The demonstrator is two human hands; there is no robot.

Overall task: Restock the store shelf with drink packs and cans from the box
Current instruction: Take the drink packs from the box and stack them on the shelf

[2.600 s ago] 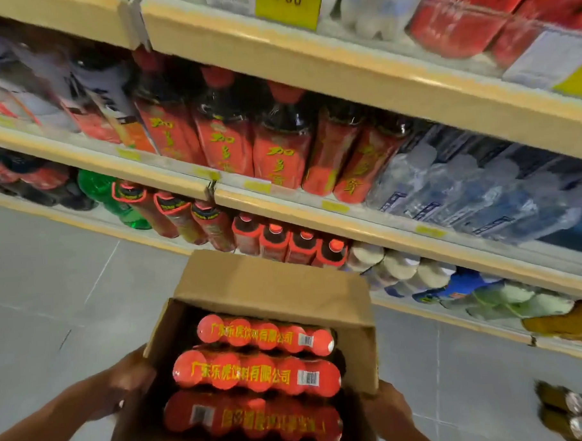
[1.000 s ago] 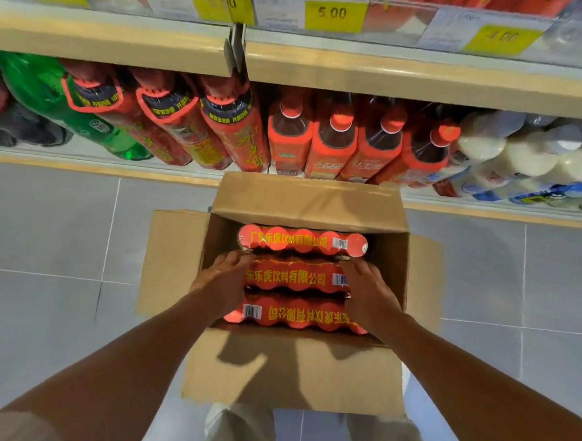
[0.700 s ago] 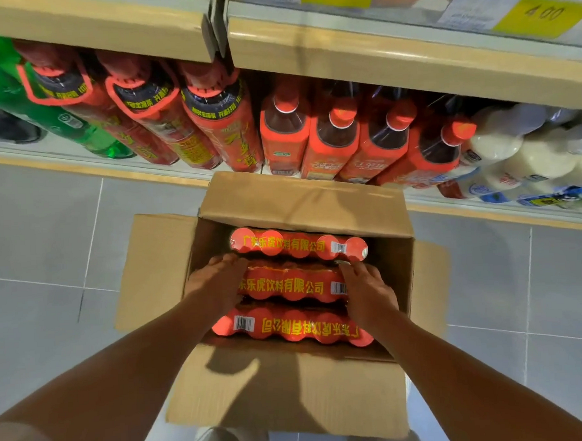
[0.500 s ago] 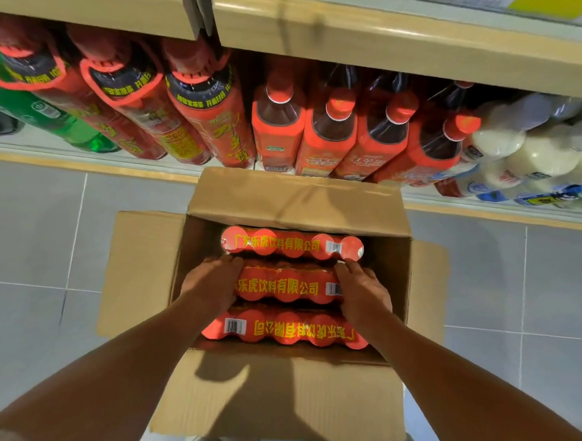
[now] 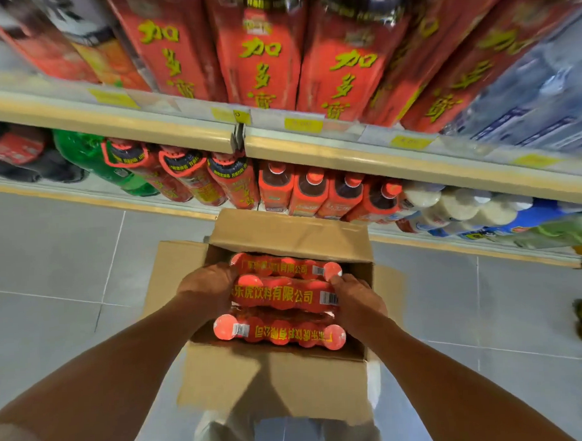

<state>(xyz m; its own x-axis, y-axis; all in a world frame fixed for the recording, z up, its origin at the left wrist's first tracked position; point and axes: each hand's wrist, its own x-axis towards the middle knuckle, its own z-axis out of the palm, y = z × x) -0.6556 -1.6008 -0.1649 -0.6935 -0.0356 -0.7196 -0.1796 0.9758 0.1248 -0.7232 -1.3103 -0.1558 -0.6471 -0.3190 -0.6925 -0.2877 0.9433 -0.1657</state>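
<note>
Head view, looking down on an open cardboard box that stands before the lowest tier of a store shelf, its flaps folded outward. Three shrink-wrapped drink packs lie side by side inside the box, their red caps up and yellow print across the wrap: a far pack, a middle pack and a near pack.

Both hands are on the middle pack. The left hand grasps its left end, with the fingers curled down between it and the far pack. The right hand clasps its right end beside the barcode, the thumb lying at the pack's upper corner. The middle pack appears slightly higher than its neighbours, but it remains within the box walls.

On the lowest tier, just behind the far flap, stands a row of small orange-capped bottles. To their left are larger red-labelled bottles and a green bottle; to their right, white bottles. The tier above carries tall red-labelled bottles with green-yellow characters and, at right, clear water bottles — both blurred. Yellow price tags run along the shelf edge; their figures are unreadable. The floor is grey tile. Light trousers show below the box's near wall.
</note>
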